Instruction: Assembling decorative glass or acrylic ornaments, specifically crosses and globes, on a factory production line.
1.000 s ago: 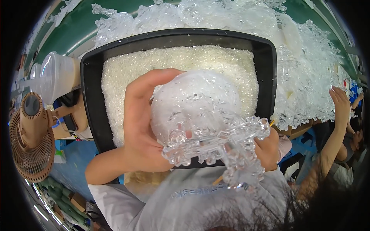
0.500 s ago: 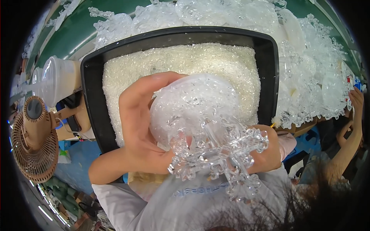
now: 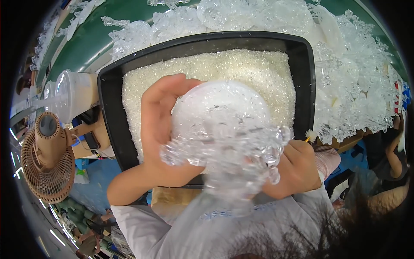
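Note:
A round, translucent plastic piece (image 3: 222,101) faces up in front of my chest, with small clear flecks on it. A branching cluster of clear plastic (image 3: 233,149) lies over its near side, smeared by motion; whether they are joined I cannot tell. My left hand (image 3: 161,125) curls around the round piece's left side. At the cluster's right end, my right hand (image 3: 297,170) is closed, its inner fingers hidden. A small brush (image 3: 309,137) with a pale tuft and yellow neck pokes out past its knuckles. Beneath the hands sits a black bin (image 3: 308,86) of glittering clear granules (image 3: 207,64).
Heaped clear plastic pieces (image 3: 355,86) cover the right and back of the green table (image 3: 125,30). Left of the bin stand a lidded plastic tub (image 3: 79,95) and a brown fan (image 3: 47,159). Another person's arm (image 3: 392,157) shows at far right.
The clear cluster has swung left and up across the round piece and is now blurred. Both hands keep their hold. The whole view has shifted slightly, and the other person's arm has lowered.

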A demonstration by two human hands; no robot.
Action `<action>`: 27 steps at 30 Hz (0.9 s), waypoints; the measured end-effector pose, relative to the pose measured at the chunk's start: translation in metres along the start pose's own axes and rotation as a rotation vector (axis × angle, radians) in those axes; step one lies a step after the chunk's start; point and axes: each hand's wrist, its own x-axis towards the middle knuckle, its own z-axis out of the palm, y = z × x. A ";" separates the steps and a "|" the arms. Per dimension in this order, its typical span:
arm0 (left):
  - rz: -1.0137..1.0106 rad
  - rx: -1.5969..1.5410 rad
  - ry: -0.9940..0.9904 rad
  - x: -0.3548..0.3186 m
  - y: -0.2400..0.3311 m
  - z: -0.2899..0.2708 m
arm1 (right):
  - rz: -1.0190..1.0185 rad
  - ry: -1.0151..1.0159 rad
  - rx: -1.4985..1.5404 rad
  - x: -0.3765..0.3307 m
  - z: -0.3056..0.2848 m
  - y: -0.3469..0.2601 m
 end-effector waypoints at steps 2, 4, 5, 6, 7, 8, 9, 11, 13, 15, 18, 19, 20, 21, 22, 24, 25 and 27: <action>-0.031 -0.122 0.040 0.002 0.004 0.001 | -0.038 0.120 -0.045 0.001 0.004 0.000; -0.044 -0.177 0.060 0.002 0.007 0.000 | -0.017 0.222 -0.012 0.002 0.006 -0.001; -0.073 -0.148 0.088 0.001 0.008 -0.001 | -0.019 0.228 -0.009 0.003 0.005 -0.001; -0.101 -0.120 0.117 0.000 0.009 -0.002 | -0.021 0.228 0.012 0.004 0.003 0.000; -0.098 -0.116 0.115 0.001 0.011 0.000 | -0.021 0.226 0.029 0.005 0.000 -0.001; -0.121 -0.127 0.153 0.002 0.013 0.004 | -0.024 0.230 0.028 0.005 0.001 -0.003; -0.144 -0.138 0.191 0.003 0.016 0.006 | 0.000 0.309 0.011 0.005 0.004 -0.005; -0.118 -0.092 0.104 0.006 0.017 0.004 | 0.023 0.388 -0.011 0.002 0.003 -0.007; -0.092 -0.042 0.023 0.006 0.014 0.002 | -0.016 0.318 0.050 -0.005 -0.006 -0.005; -0.013 -0.018 -0.054 0.003 0.000 -0.004 | 0.042 0.476 0.019 -0.002 0.005 -0.011; -0.057 -0.080 -0.089 0.002 0.005 -0.004 | 0.088 0.633 0.064 -0.003 0.000 -0.005; -0.087 -0.085 -0.125 0.000 0.008 -0.003 | 0.068 0.638 0.140 -0.003 -0.003 -0.002; -0.117 -0.089 -0.158 -0.001 0.009 -0.003 | 0.057 0.641 0.149 -0.002 0.000 -0.002; -0.003 -0.032 -0.224 -0.003 0.000 -0.003 | 0.180 0.607 0.126 0.000 0.005 -0.002; 0.003 -0.029 -0.225 0.002 0.002 -0.006 | 0.310 0.573 0.088 0.001 0.006 -0.002; -0.044 0.146 -0.424 0.010 0.011 -0.009 | 0.363 0.205 0.196 -0.006 -0.015 -0.003; -0.110 0.096 -0.411 0.011 0.017 -0.002 | 0.295 0.315 0.036 -0.003 -0.016 -0.002; -0.028 0.462 -0.525 0.030 0.032 -0.021 | 0.282 0.384 -0.091 0.000 -0.015 -0.002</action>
